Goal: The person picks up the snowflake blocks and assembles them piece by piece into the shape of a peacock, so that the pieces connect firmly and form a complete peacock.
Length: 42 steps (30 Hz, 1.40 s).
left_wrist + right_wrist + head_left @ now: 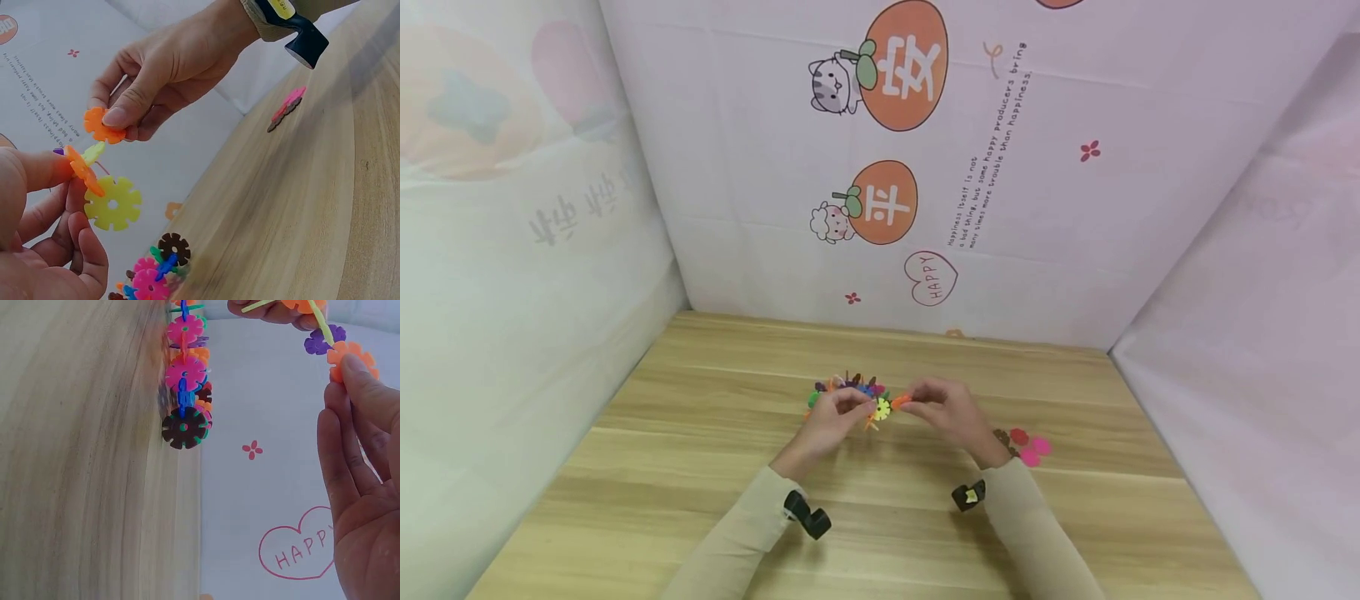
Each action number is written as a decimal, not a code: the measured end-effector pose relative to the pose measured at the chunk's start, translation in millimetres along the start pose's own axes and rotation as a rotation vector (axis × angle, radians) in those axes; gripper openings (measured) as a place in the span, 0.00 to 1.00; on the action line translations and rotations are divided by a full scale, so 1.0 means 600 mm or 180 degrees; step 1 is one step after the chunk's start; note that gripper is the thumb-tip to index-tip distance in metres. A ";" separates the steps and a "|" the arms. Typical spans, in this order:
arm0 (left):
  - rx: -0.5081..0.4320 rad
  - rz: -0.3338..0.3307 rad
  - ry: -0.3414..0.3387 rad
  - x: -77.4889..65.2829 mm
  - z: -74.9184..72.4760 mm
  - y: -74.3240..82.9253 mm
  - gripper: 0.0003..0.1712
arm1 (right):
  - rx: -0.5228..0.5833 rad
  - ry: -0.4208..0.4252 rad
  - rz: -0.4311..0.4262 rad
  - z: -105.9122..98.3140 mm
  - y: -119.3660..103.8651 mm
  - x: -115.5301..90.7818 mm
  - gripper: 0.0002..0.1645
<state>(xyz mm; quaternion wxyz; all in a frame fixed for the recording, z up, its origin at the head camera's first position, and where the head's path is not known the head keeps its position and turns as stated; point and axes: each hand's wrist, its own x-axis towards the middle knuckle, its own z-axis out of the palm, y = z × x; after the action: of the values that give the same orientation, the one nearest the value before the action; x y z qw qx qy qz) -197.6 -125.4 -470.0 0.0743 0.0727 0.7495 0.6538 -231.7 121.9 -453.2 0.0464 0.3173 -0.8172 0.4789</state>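
Note:
My left hand (pixel 831 421) pinches an orange notched plastic disc (pixel 84 170) between thumb and fingers. Slotted to it are a yellow notched disc (pixel 115 203) and a second yellow one (pixel 94 153) seen nearly edge-on. A purple disc (pixel 325 340) shows beside them in the right wrist view. With thumb and fingertips, my right hand (pixel 951 412) pinches another orange disc (pixel 103 125). Its edge meets the yellow disc in the right wrist view; whether the slots are engaged, I cannot tell. Behind the left hand lies a cluster of joined, many-coloured discs (pixel 185 374), partly hidden in the head view.
Loose pink, red and brown discs (pixel 1030 457) lie on the wooden table (pixel 880 533) beside my right wrist. White printed cloth (pixel 760 167) hangs at the back and both sides. A black wrist camera (pixel 808 515) is strapped to each forearm.

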 end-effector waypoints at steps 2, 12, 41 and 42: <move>-0.0012 0.0000 0.0005 0.000 0.001 0.000 0.13 | -0.0076 0.0033 -0.0097 0.001 -0.003 0.000 0.04; 0.0004 -0.0030 0.0033 0.000 0.006 0.004 0.13 | -0.0298 0.0024 -0.0235 0.001 -0.004 -0.001 0.08; 0.0031 0.0154 0.0083 0.002 -0.004 0.004 0.17 | -0.0295 0.0301 -0.0135 0.029 -0.008 -0.016 0.03; -0.0001 0.0178 0.0088 0.003 -0.006 0.004 0.19 | -0.0217 0.0346 0.0046 0.029 -0.008 -0.019 0.03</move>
<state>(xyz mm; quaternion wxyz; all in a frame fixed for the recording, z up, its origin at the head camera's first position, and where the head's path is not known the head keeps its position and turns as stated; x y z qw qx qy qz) -199.9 -128.2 -467.5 0.0457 0.0846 0.7480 0.6567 -216.0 111.3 -463.1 0.0980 0.2831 -0.8316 0.4676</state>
